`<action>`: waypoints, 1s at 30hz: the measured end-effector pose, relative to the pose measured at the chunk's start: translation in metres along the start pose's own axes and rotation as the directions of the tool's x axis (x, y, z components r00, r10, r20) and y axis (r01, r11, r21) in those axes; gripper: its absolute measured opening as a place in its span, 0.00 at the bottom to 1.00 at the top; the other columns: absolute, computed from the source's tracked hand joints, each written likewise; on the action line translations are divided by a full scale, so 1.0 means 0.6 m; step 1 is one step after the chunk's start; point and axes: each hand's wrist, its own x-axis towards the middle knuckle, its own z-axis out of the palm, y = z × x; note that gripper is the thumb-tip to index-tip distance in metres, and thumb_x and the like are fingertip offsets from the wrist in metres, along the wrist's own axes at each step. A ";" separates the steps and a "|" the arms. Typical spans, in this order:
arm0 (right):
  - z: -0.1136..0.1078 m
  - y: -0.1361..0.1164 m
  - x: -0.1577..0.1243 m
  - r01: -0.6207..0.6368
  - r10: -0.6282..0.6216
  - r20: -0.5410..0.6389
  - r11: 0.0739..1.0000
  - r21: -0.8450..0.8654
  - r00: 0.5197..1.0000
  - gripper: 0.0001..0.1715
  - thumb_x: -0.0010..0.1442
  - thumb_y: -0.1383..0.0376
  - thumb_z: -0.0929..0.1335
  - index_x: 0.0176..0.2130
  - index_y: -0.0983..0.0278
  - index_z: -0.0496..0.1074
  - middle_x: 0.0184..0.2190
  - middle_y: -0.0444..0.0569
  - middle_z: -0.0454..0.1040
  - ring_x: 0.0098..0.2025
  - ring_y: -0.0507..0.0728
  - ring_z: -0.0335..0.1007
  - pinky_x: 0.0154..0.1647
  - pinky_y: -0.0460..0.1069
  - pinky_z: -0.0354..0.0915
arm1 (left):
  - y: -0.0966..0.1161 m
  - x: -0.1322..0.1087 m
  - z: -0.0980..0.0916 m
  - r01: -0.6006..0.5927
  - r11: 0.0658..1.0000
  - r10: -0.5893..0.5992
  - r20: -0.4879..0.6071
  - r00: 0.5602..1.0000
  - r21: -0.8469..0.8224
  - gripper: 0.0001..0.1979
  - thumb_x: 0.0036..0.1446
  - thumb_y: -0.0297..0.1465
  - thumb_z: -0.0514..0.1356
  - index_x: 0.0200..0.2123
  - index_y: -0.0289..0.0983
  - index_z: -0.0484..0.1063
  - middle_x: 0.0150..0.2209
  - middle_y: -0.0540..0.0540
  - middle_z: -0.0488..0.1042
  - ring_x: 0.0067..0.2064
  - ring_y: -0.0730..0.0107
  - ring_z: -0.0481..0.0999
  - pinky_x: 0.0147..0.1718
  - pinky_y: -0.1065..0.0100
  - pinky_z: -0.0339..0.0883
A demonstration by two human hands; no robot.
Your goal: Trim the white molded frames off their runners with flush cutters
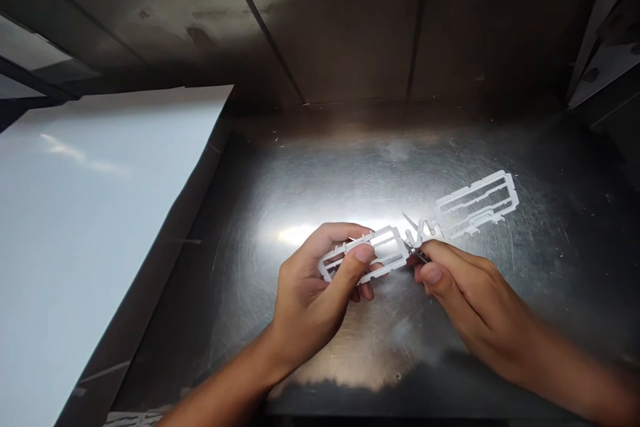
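My left hand [320,290] is closed around a white plastic frame [396,260], its thumb pressed on top. A curved white runner [425,228] joins this piece to a second white plastic frame [511,197], which sticks out to the upper right past my right hand [475,300]. My right fingers are closed on a small dark metal cutting tool, which looks like nippers [418,253]. Its tip is at the runner, beside the right end of the near frame. Most of the tool is hidden in my hand, and whether its jaws touch the plastic is unclear.
Under my hands lies a scratched, shiny metal tabletop [250,280] with small white scraps. A large white panel [100,213] covers the left side. White molded parts [133,419] show at the bottom left. A metal wall [350,27] rises behind.
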 end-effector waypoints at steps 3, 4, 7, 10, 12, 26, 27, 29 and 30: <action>0.000 -0.002 0.000 -0.001 0.001 -0.005 1.000 -0.008 1.000 0.30 0.86 0.48 0.58 0.36 0.61 0.64 0.32 0.43 0.69 0.31 0.52 0.64 0.34 0.52 0.57 | 0.000 0.000 0.002 -0.012 1.000 0.012 -0.005 1.000 -0.003 0.07 0.74 0.38 0.70 0.47 0.41 0.81 0.30 0.51 0.82 0.25 0.71 0.81 0.25 0.76 0.77; 0.000 -0.002 0.000 -0.005 0.005 -0.005 1.000 -0.012 1.000 0.30 0.86 0.48 0.58 0.36 0.61 0.64 0.31 0.43 0.69 0.30 0.52 0.63 0.33 0.52 0.57 | 0.001 0.000 0.003 -0.011 1.000 0.011 -0.009 1.000 -0.003 0.07 0.74 0.38 0.70 0.46 0.41 0.81 0.30 0.51 0.82 0.24 0.72 0.81 0.25 0.76 0.77; 0.001 -0.001 0.000 0.003 -0.003 -0.002 0.999 -0.034 1.000 0.30 0.86 0.47 0.58 0.36 0.61 0.64 0.30 0.42 0.68 0.28 0.52 0.62 0.31 0.52 0.55 | 0.004 0.000 0.008 0.003 1.000 -0.003 -0.029 1.000 0.005 0.06 0.74 0.37 0.70 0.45 0.41 0.81 0.28 0.52 0.81 0.24 0.71 0.80 0.25 0.76 0.76; 0.001 0.000 0.000 0.043 -0.044 -0.018 0.996 -0.081 0.999 0.30 0.86 0.47 0.58 0.36 0.61 0.65 0.28 0.42 0.67 0.26 0.51 0.61 0.28 0.51 0.54 | 0.005 -0.002 0.012 0.012 1.000 -0.011 -0.043 0.999 0.015 0.07 0.73 0.38 0.70 0.44 0.41 0.81 0.28 0.51 0.81 0.23 0.70 0.80 0.25 0.74 0.76; 0.002 0.000 0.000 0.060 -0.065 -0.036 0.991 -0.117 0.997 0.29 0.86 0.48 0.58 0.36 0.61 0.65 0.28 0.42 0.67 0.25 0.51 0.60 0.27 0.51 0.53 | 0.002 -0.003 0.012 0.013 1.000 -0.013 -0.047 0.999 0.018 0.08 0.72 0.39 0.71 0.44 0.41 0.82 0.27 0.51 0.81 0.23 0.70 0.79 0.24 0.74 0.76; -0.016 0.014 0.013 0.013 -0.016 0.047 0.998 0.057 0.999 0.33 0.84 0.42 0.59 0.35 0.62 0.64 0.28 0.44 0.64 0.28 0.52 0.58 0.29 0.50 0.55 | -0.004 0.006 0.000 0.148 0.983 -0.143 0.053 0.988 -0.105 0.18 0.72 0.46 0.72 0.48 0.37 0.80 0.26 0.49 0.80 0.23 0.71 0.78 0.24 0.76 0.74; -0.016 0.014 0.014 0.010 -0.015 0.061 0.997 0.080 0.998 0.34 0.84 0.41 0.59 0.35 0.62 0.65 0.28 0.44 0.65 0.29 0.53 0.59 0.30 0.50 0.56 | -0.008 0.007 -0.002 0.157 0.979 -0.150 0.060 0.987 -0.127 0.18 0.72 0.46 0.72 0.48 0.37 0.79 0.27 0.49 0.80 0.23 0.71 0.78 0.23 0.76 0.74; -0.014 0.010 0.014 -0.005 -0.008 0.090 0.991 0.137 0.996 0.35 0.84 0.40 0.58 0.36 0.62 0.67 0.29 0.44 0.66 0.29 0.52 0.60 0.29 0.50 0.57 | -0.014 0.010 -0.006 0.169 0.970 -0.156 0.083 0.984 -0.175 0.20 0.71 0.47 0.73 0.48 0.37 0.78 0.28 0.48 0.81 0.23 0.71 0.79 0.22 0.76 0.74; -0.012 0.008 0.014 -0.009 -0.008 0.100 0.986 0.166 0.995 0.35 0.83 0.39 0.58 0.37 0.62 0.68 0.29 0.44 0.67 0.29 0.52 0.61 0.29 0.50 0.58 | -0.017 0.012 -0.008 0.178 0.963 -0.161 0.097 0.982 -0.200 0.20 0.71 0.48 0.73 0.48 0.37 0.77 0.29 0.48 0.81 0.23 0.71 0.79 0.22 0.76 0.74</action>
